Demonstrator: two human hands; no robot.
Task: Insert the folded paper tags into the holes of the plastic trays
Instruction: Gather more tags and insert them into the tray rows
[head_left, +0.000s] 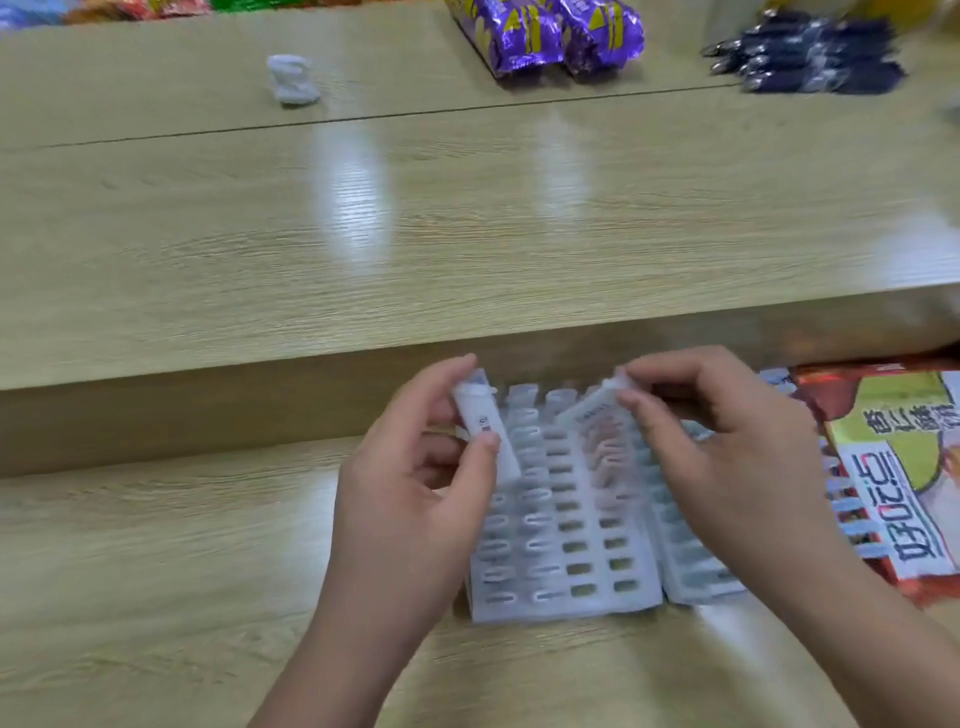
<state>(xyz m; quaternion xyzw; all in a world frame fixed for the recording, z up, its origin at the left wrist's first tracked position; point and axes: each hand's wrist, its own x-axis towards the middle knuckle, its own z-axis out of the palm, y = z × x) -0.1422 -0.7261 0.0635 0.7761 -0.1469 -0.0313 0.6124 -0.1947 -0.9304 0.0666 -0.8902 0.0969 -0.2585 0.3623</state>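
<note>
The two folded paper tags are both in the air above the far end of the plastic tray (566, 587). One tag (485, 434) is pinched between the thumb and fingers of the left hand (415, 493). Its long axis runs from upper left to lower right, roughly along the tray's left columns. The other tag (589, 408) is pinched at its top end by the fingertips of the right hand (717, 447) and slants down and to the left toward the upper middle of the tray. Blur makes it hard to tell whether its lower end already touches a hole. The tray lies flat on the table (208, 571) between the hands, with its columns running away from the person and each slot lying crosswise. The two left columns seem to hold white loops already, while the slots on the right half look dark and open. Judging from that, the right hand's tag is nearer the open slots, and the left hand's tag would have to cross over the filled columns. A second tray (696, 577) sits against the first on its right, partly under the right hand. A snack packet (898, 467) lies just beyond the second tray.
</note>
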